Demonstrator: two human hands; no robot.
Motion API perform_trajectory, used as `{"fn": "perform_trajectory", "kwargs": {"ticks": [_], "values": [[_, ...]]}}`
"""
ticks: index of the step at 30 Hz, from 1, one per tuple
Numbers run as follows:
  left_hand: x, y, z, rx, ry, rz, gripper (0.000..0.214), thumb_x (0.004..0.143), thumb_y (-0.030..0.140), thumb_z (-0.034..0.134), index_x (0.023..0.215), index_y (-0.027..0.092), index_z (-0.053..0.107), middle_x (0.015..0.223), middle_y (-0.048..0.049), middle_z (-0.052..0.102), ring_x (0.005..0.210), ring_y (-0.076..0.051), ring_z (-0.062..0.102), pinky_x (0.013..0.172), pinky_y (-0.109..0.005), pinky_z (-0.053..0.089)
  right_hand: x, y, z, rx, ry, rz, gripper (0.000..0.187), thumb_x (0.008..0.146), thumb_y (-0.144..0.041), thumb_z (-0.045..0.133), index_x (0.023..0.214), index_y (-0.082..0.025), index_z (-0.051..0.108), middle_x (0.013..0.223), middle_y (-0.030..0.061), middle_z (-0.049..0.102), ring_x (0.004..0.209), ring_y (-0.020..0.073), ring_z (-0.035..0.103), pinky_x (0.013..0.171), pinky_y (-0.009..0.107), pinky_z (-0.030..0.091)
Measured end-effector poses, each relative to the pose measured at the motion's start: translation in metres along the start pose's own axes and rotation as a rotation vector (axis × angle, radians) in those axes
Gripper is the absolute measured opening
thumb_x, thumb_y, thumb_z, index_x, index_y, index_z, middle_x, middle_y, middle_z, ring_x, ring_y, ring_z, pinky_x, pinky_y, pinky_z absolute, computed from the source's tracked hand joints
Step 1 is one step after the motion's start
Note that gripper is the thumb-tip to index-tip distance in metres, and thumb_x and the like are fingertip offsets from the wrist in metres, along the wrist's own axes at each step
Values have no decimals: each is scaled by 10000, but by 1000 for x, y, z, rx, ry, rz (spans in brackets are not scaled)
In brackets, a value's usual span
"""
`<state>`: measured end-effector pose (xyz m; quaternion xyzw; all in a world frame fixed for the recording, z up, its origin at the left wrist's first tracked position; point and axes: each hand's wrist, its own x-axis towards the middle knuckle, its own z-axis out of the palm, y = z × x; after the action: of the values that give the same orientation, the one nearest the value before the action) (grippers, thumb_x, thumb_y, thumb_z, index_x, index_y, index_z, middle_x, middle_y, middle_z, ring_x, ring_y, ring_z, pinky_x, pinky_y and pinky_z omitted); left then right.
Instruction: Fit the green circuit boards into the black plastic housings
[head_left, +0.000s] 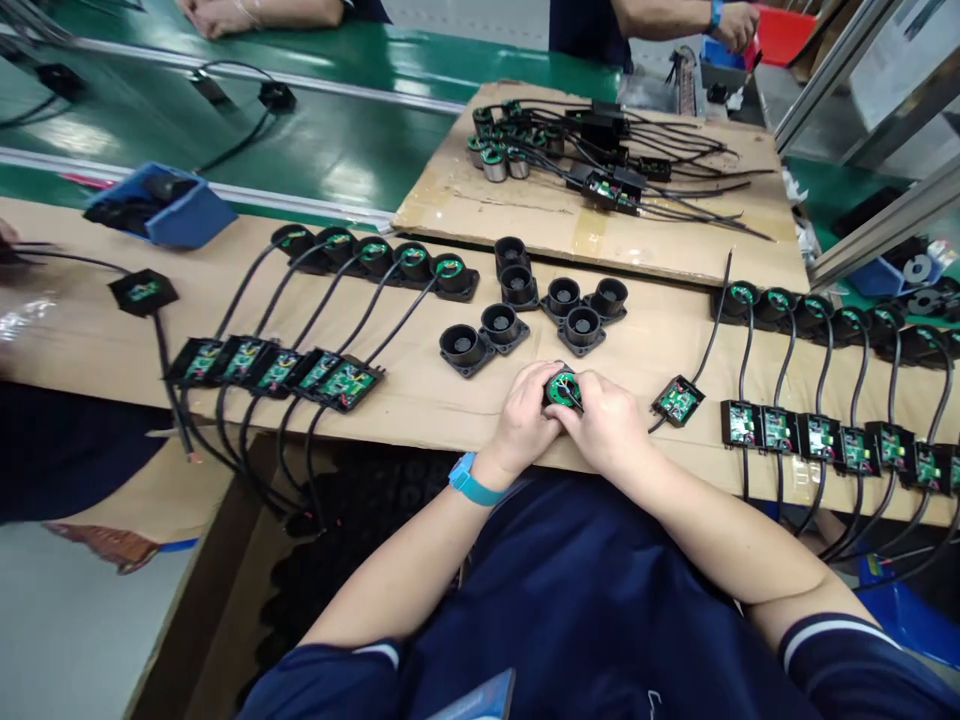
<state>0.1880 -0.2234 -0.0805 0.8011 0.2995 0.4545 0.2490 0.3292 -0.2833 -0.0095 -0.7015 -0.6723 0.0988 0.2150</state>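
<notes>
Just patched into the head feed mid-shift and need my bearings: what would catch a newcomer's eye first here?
Both hands meet at the near edge of the cardboard-covered bench: the left hand and right hand together grip a round black housing with a green circuit board. Just beyond them sits a cluster of empty black housings. Rows of wired green boards in black cases lie to the left and the right.

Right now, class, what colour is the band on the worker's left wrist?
The wristband is bright blue, seen best in the head view, just behind the left hand.
</notes>
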Motion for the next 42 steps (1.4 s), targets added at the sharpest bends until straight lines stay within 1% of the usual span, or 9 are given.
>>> {"fn": "perform_trajectory", "kwargs": {"ticks": [6, 11, 14, 20, 23, 30, 33, 37, 42], "values": [[0, -2, 0, -50, -22, -201, 535, 806, 194, 763, 1298, 196, 554, 1273, -92, 675, 1188, -244, 652, 1062, -433, 544, -12, 19, -12, 139, -19, -107, 638, 884, -403, 770, 1416, -152, 524, 1299, 177, 671, 1081, 309, 705, 913, 404, 579], [3, 0, 1, -11, -37, -198, 523, 826, 201, 755, 1308, 200, 550, 1290, -93, 674, 1213, -250, 646, 1070, -437, 538, -25, 44, -21, 151, -103, -78, 214, 939, -337, 700, 1085, -181, 715, 983, 93, 766, 882, 251, 736, 831, 352, 585], [4, 1, 1, 18, -30, -143, 505, 858, 263, 758, 1312, 193, 549, 1285, -108, 676, 1216, -251, 646, 1077, -442, 534, -23, 45, -30, 142, -32, -119, 220, 1016, -319, 571, 975, -183, 738, 963, 99, 762, 899, 240, 728, 872, 357, 577], [3, 0, 1, -13, -82, -170, 532, 879, 286, 743, 1357, 201, 524, 1327, -119, 662, 1248, -256, 639, 1102, -446, 524, -11, 37, -30, 76, -72, -161, 357, 973, -328, 630, 1293, -171, 653, 1217, 164, 699, 1112, 326, 678, 970, 485, 572], [0, -3, 1, -41, -145, -167, 697, 854, 326, 777, 1452, 213, 437, 1392, -139, 625, 1291, -275, 618, 1112, -458, 520, -5, 34, -18, 123, -136, -245, 510, 935, -342, 692, 1401, -177, 567, 1389, 185, 602, 1248, 349, 607, 1033, 532, 544], [-4, -6, 2, -56, -231, -213, 1024, 738, 321, 867, 1568, 244, 271, 1470, -160, 567, 1350, -312, 574, 1127, -492, 505, 14, 35, 2, 132, -94, -311, 332, 913, -221, 695, 1239, -161, 676, 1317, 174, 645, 1166, 305, 635, 1003, 488, 559], [-5, -6, 0, -117, -240, -237, 1244, 579, 483, 959, 1576, 250, 252, 1460, -177, 568, 1373, -359, 544, 1162, -546, 458, 15, 35, -1, 133, -63, -358, 280, 912, -230, 686, 1186, -171, 699, 1250, 152, 680, 1115, 273, 662, 993, 445, 565], [-8, -10, -4, -254, -109, -141, 1181, 656, 842, 699, 1550, 180, 303, 1473, -247, 517, 1378, -393, 523, 1167, -581, 426, 3, 34, -9, 68, 82, -343, 316, 954, -310, 647, 1208, -127, 693, 1264, 189, 669, 1092, 269, 676, 989, 416, 568], [-9, -14, -4, -256, 64, -164, 1016, 814, 893, 395, 1497, 140, 376, 1397, -248, 558, 1286, -364, 586, 1089, -559, 483, -12, 33, -8, 22, 80, -262, 292, 917, -315, 700, 1134, -122, 725, 1178, 193, 703, 996, 267, 729, 907, 366, 616]]}}
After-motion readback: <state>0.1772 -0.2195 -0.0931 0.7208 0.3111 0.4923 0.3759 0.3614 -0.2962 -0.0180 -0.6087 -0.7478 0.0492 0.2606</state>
